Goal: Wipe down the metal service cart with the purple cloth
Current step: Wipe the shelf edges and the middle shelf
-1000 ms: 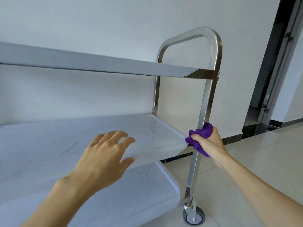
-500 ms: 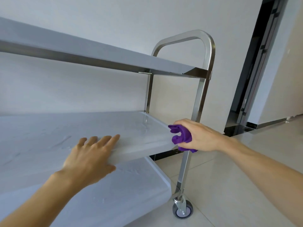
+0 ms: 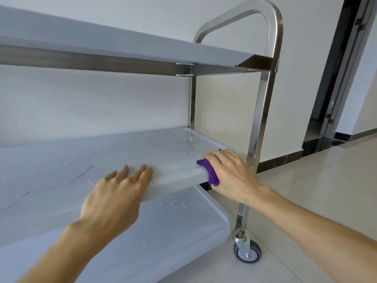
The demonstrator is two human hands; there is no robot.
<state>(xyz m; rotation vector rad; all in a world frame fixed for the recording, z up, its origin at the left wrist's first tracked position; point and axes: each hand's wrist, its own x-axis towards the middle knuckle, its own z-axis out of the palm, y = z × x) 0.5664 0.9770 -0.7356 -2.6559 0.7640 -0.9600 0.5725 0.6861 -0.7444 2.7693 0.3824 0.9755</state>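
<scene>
Gripping purple cloth (image 3: 211, 173) on cart (image 3: 177, 176) shelf edge, right hand (image 3: 232, 174)

No text, label, brand, number or sign can be read anywhere in the frame.
</scene>
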